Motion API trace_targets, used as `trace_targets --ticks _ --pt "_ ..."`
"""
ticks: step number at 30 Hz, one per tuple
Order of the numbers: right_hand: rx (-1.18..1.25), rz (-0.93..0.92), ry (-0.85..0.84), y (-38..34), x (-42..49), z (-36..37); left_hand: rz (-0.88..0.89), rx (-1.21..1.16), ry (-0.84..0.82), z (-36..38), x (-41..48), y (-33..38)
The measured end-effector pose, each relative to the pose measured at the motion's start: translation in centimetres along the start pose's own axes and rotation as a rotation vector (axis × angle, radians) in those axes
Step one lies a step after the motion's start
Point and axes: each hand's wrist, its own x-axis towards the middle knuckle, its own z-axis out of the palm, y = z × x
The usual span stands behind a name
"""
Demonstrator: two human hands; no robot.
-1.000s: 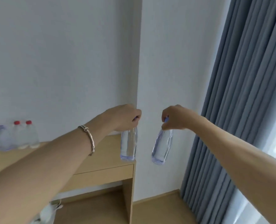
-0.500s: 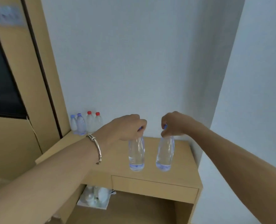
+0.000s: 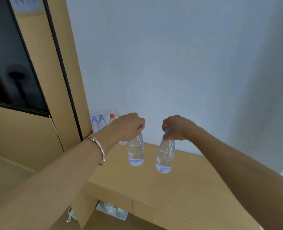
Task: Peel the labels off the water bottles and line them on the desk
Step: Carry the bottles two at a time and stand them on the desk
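Observation:
My left hand [image 3: 129, 126] grips the blue cap of a clear, label-free water bottle [image 3: 136, 151] that hangs above the wooden desk [image 3: 154, 188]. My right hand [image 3: 177, 127] holds a second clear bottle [image 3: 165, 156] by its blue cap, tilted slightly, also above the desk top. Both bottles hang a hand's width apart. At the desk's back left corner against the wall stand several more bottles: two with blue caps [image 3: 98, 124] and one with a red cap [image 3: 111, 118]; my left wrist hides part of this row.
A tall wooden panel with a black strip [image 3: 66, 77] rises left of the desk, and a dark glass surface [image 3: 9, 60] lies further left. A white wall is behind. Under the desk sits a white bag [image 3: 111, 211]. A drawer front [image 3: 162, 216] faces me.
The view has swung left from the curtain toward the desk corner. Both hands have carried their bottles over the desk top and closer to the row at the back.

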Motion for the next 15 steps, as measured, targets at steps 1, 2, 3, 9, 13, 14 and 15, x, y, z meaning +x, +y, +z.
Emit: trace_targets --ticks 1,2,3,9,13,14,15 --pt "-0.001 0.002 -0.010 -0.2 1.7 0.6 0.000 -0.006 -0.010 0.7 1.4 -1.4" --pt "-0.003 0.000 -0.018 -0.3 2.8 1.1 -0.002 -0.012 -0.019 1.2 2.4 -2.2" --pt "-0.007 0.004 -0.029 -0.4 4.0 1.5 -0.002 -0.023 -0.034 1.6 3.4 -3.1" --pt "-0.023 0.113 -0.053 -1.0 14.6 4.6 0.112 -0.089 -0.089 4.6 12.5 -10.8" --pt "-0.046 0.174 -0.051 -1.8 20.2 6.6 0.160 -0.130 -0.122 6.5 17.5 -15.3" --pt "-0.043 0.185 -0.042 -1.8 21.3 7.2 0.176 -0.128 -0.123 7.1 18.7 -16.1" --pt "-0.036 0.197 -0.039 -1.8 22.3 7.8 0.185 -0.132 -0.132 7.7 19.7 -16.8"
